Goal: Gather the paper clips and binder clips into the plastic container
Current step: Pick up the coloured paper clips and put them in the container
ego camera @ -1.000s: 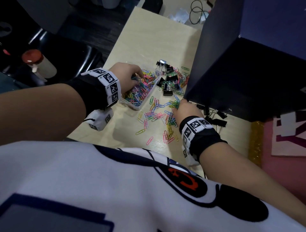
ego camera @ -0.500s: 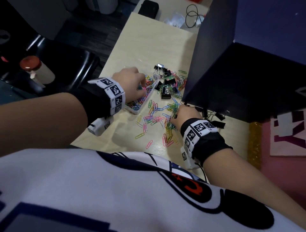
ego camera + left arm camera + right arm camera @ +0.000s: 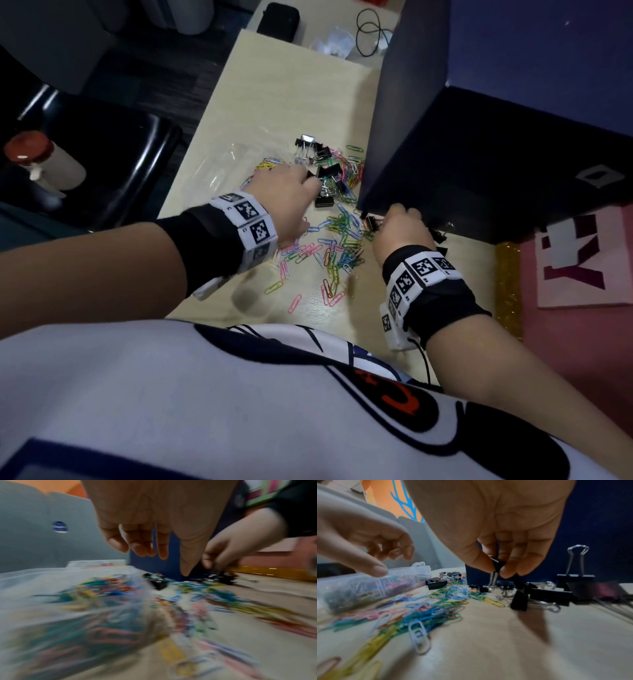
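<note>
Right hand point(image 3: 498, 536) pinches binder clip point(image 3: 496, 565) beside blue box point(image 3: 479, 154); left hand point(image 3: 154, 520) loose, empty, over container point(image 3: 368, 586) near box.

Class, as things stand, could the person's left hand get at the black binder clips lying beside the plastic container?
Probably yes: the left hand hangs empty just short of the black binder clips, with nothing between.
</note>
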{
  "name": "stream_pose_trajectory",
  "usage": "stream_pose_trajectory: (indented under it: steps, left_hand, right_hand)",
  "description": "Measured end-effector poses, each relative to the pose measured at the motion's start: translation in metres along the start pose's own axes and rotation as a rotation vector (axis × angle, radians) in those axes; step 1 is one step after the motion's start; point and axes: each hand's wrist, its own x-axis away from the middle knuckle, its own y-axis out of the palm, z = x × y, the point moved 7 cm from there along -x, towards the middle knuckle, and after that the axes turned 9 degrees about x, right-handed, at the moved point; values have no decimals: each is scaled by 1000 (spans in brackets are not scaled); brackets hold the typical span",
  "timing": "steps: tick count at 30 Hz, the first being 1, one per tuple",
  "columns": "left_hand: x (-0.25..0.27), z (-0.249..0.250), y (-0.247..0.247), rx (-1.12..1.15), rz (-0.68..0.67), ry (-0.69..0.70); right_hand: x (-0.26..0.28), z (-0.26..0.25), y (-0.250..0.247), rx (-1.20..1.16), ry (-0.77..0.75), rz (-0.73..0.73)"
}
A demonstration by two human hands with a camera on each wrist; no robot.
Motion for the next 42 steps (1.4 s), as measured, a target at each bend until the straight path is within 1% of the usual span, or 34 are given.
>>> stream_pose_trajectory:
  steps: [2, 3, 4, 6, 8, 9, 10, 11, 13, 14, 15, 17, 20, 24, 28, 30, 33, 35, 38, 40, 42]
  left_hand:
    - [3, 25, 14, 25, -87, 86]
    - [6, 33, 23, 30, -144, 92]
    - [8, 39, 31, 22, -196, 82]
    - [11, 43, 44, -15, -258, 12]
    - [11, 40, 51, -51, -269, -63]
    - [10, 38, 54, -67, -268, -87]
    - [9, 37, 54, -78, -274, -102]
    - [8, 36, 55, -88, -284, -113]
    - [5, 34, 54, -102, -316, -119]
    - [4, 33, 52, -98, -334, -120]
    - [3, 31, 50, -92, -352, -117]
    - [1, 28, 47, -67, -371, -101]
    - [1, 26, 43, -32, -380, -48]
    - [1, 30, 39, -38, -390, -6]
    - [0, 33, 37, -55, -353, 36]
    - [-1, 32, 35, -59, -325, 56]
    - [-6, 23, 22, 3, -203, 52]
    - [-10, 10, 7, 132, -77, -5]
    - [-8, -23, -19, 300, 99, -126]
    - [-3, -47, -28, 356, 140, -203]
    - [4, -66, -30, 365, 131, -254]
  right_hand:
    - [2, 5, 0, 84, 4, -7]
    - [4, 6, 1, 139, 0, -14]
    - [5, 7, 1, 192, -4, -5]
    - [7, 5, -3, 256, -38, 77]
    - [10, -8, -6, 230, -164, 156]
    - [11, -17, -4, 188, -259, 143]
    - [13, -27, 1, 146, -354, 82]
    - [15, -36, 9, 122, -430, -16]
    - [20, -45, 27, 171, -511, -206]
    - [22, -47, 34, 223, -531, -251]
    - [23, -47, 37, 258, -542, -263]
    - [21, -46, 38, 243, -548, -220]
    - [19, -46, 37, 146, -550, -125]
    - [17, -46, 40, 87, -508, -72]
    - [11, -45, 35, 11, -427, -74]
    - [7, -46, 29, 20, -407, -56]
    - [4, -53, 11, 17, -412, -8]
    - [4, -60, -2, -27, -414, 16]
    - [4, -78, -20, -143, -418, 73]
    - [7, -96, -28, -220, -441, 102]
    - [12, -115, -32, -262, -481, 130]
